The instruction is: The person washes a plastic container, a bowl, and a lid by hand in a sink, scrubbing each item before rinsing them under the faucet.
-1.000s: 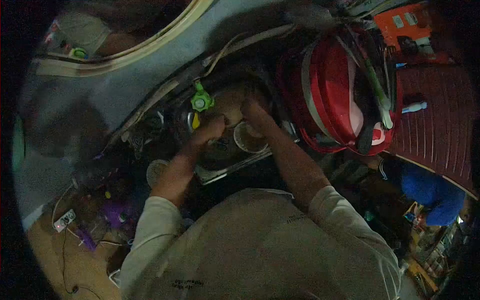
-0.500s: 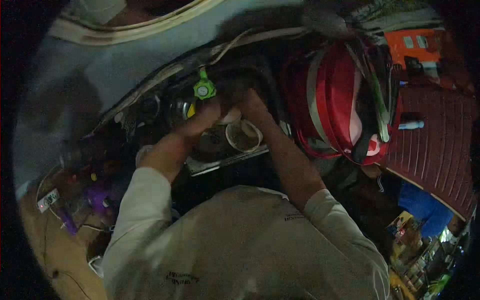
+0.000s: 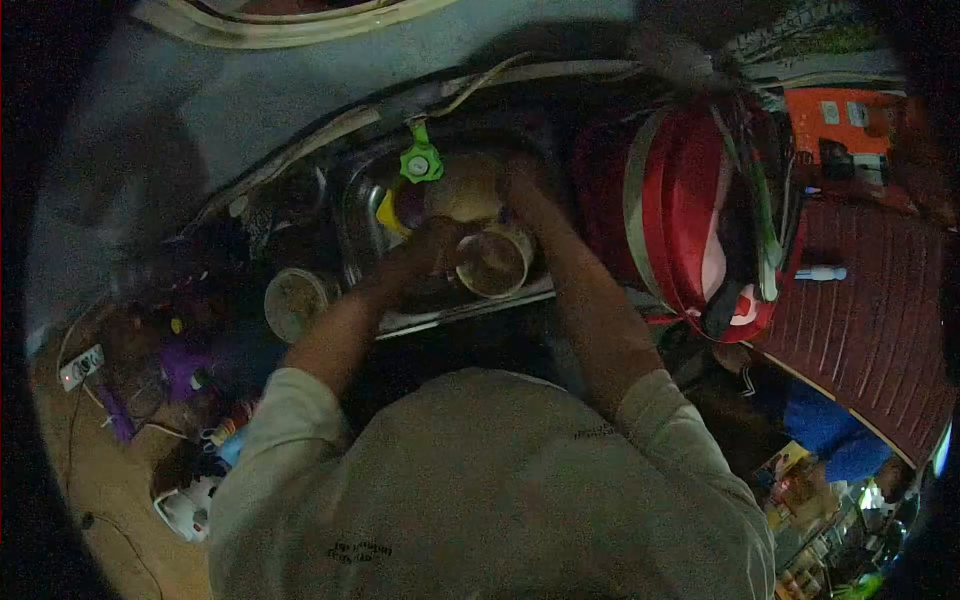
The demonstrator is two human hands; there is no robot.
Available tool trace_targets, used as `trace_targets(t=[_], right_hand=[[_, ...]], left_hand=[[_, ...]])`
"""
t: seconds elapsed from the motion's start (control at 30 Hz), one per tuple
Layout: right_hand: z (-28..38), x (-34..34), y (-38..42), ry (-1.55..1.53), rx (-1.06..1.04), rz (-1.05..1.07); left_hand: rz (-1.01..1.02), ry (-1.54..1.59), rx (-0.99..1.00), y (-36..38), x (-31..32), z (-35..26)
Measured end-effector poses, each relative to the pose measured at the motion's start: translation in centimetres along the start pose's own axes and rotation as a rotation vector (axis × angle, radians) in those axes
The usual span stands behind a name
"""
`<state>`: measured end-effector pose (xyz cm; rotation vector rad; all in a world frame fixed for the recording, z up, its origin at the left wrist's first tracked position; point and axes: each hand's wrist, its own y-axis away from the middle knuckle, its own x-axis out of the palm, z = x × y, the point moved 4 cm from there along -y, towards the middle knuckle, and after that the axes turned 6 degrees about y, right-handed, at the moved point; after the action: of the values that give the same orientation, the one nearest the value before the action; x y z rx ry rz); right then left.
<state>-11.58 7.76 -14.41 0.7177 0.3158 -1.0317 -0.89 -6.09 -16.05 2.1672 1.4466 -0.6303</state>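
A round, pale-rimmed container (image 3: 492,265) is in the metal sink (image 3: 465,316), its open mouth facing up toward me. My left hand (image 3: 443,246) is closed at the left of its rim, with the fingertips in shadow. Behind the container, at the far right of its rim, is my right hand (image 3: 518,195); its fingers are dark and blurred. A tan surface (image 3: 468,188) shows beyond both hands. Above the sink juts a green tap handle (image 3: 421,162), with a yellow item (image 3: 392,211) below it.
Left of the sink stands another round tub (image 3: 297,304), partly behind my left forearm. A red bag (image 3: 672,220) is close on the right, beside a ridged maroon surface (image 3: 870,310) with a light blue pen-like item (image 3: 822,273). A white power strip (image 3: 82,367) lies far left.
My left hand has come down and right to the container's rim. The view has shifted slightly, and the tub at the left now shows more fully.
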Motion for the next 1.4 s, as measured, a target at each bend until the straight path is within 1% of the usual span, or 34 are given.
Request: trace_targets(t=[0.03,0.07,0.1,0.13,0.2,0.23,0.27,0.3,0.33,0.37,0.4,0.43,0.47,0.5,0.53,0.57,0.6,0.63,0.67,0.7,0.73,0.77,0.87,0.97,1.03,1.07,1.13,1.2,1.23,1.27,1.33,1.37,1.4], right_hand=[[-0.3,-0.6,0.0,-0.051,0.113,0.032],[-1.7,0.2,-1.4,0.156,0.036,0.066],[-1.2,0.6,-1.8,0.361,-0.049,0.102],[-1.1,1.3,-1.7,0.362,-0.060,0.105],[1.3,1.4,0.6,0.099,-0.164,-0.024],[1.4,1.7,1.0,0.096,-0.209,-0.043],[0.7,2.6,0.6,0.264,-0.274,-0.008],[-1.3,3.7,-0.7,0.448,-0.343,0.019],[-2.7,4.7,-1.4,0.764,-0.532,0.017],[-3.4,4.7,-1.7,0.915,-0.640,-0.009],[-2.6,4.0,-1.2,0.852,-0.648,-0.018],[-1.7,3.2,-0.5,0.788,-0.657,-0.026],[-2.0,3.2,-1.7,0.486,-0.332,0.010],[-2.1,3.3,-2.0,0.331,-0.169,0.043],[-2.2,3.5,-2.3,0.175,-0.005,0.051],[0.9,3.5,-0.6,0.726,-0.320,0.240],[0.8,4.3,-0.6,1.017,-0.466,0.341],[0.8,5.1,-0.5,1.279,-0.652,0.413],[-2.1,6.2,-2.5,1.039,-0.527,0.262],[-3.4,6.1,-3.1,0.926,-0.452,0.193],[-4.5,5.8,-3.5,0.805,-0.387,0.121],[-4.1,5.2,-2.9,0.762,-0.353,0.123],[-0.8,4.1,-1.3,0.626,-0.275,0.131],[0.9,4.5,-1.9,0.590,-0.292,0.146],[1.1,4.8,-2.0,0.605,-0.305,0.169],[1.0,5.5,-1.9,1.111,-0.457,0.243],[0.1,5.9,-1.7,1.622,-0.606,0.325],[0.5,3.7,-1.5,0.457,-0.274,-0.033],[0.4,3.4,-1.3,0.450,-0.274,-0.023],[2.6,2.0,-0.1,0.166,-0.186,0.169],[2.2,2.4,-0.4,-0.125,-0.096,0.354],[-0.4,3.2,-2.3,0.078,-0.199,0.142],[-1.4,3.2,-3.7,0.176,-0.245,0.027]], left_hand=[[0.039,-0.105,0.008,0.8,-0.8,-0.4],[0.108,-0.307,0.022,1.3,-1.1,-0.4],[0.175,-0.507,0.049,1.8,-1.4,-0.3],[0.059,-0.295,0.017,1.6,-2.2,-0.1],[-0.061,-0.079,-0.020,1.1,-1.6,1.6],[-0.148,-0.104,-0.013,0.8,0.8,3.7],[-0.235,-0.129,-0.004,0.4,2.1,4.6],[-0.240,-0.124,-0.005,0.3,2.5,4.1],[-0.209,-0.089,-0.169,0.4,3.0,3.8],[-0.192,-0.064,-0.253,1.0,1.9,2.8],[-0.176,-0.042,-0.337,1.5,0.8,1.8],[-0.061,0.561,-0.468,2.4,-2.7,-0.2],[-0.005,0.868,-0.503,2.9,-3.3,-1.0],[0.045,1.162,-0.568,3.4,-3.9,-1.8],[-0.037,0.840,-0.488,3.1,-3.9,-2.0],[-0.078,0.680,-0.443,2.4,-4.3,-2.8],[-0.122,0.514,-0.407,1.6,-5.0,-4.2],[0.147,0.113,-0.392,0.2,-5.0,-5.6],[0.280,-0.088,-0.386,0.0,-4.9,-5.8],[0.413,-0.285,-0.356,-0.1,-4.8,-6.0],[0.380,-0.298,-0.327,-0.1,-4.9,-4.9],[0.328,-0.268,-0.315,-0.3,-5.1,-3.1],[0.068,-0.101,-0.305,-2.0,-4.6,2.9],[-0.073,0.023,-0.309,-3.7,-2.6,7.9],[-0.115,0.094,-0.311,-4.1,-1.4,9.6],[-0.132,0.120,-0.311,-4.1,-1.2,9.8],[-0.154,0.140,-0.315,-4.1,-0.4,10.0],[-0.159,0.135,-0.318,-3.8,-0.4,9.2],[-0.147,0.141,-0.309,-3.4,-0.5,8.9],[-0.129,0.140,-0.302,-2.9,-1.1,7.9],[-0.065,0.135,-0.265,-1.9,-1.7,4.9],[-0.014,0.141,-0.249,-0.9,-2.3,3.0],[0.021,0.127,-0.226,-0.6,-2.2,1.7]])
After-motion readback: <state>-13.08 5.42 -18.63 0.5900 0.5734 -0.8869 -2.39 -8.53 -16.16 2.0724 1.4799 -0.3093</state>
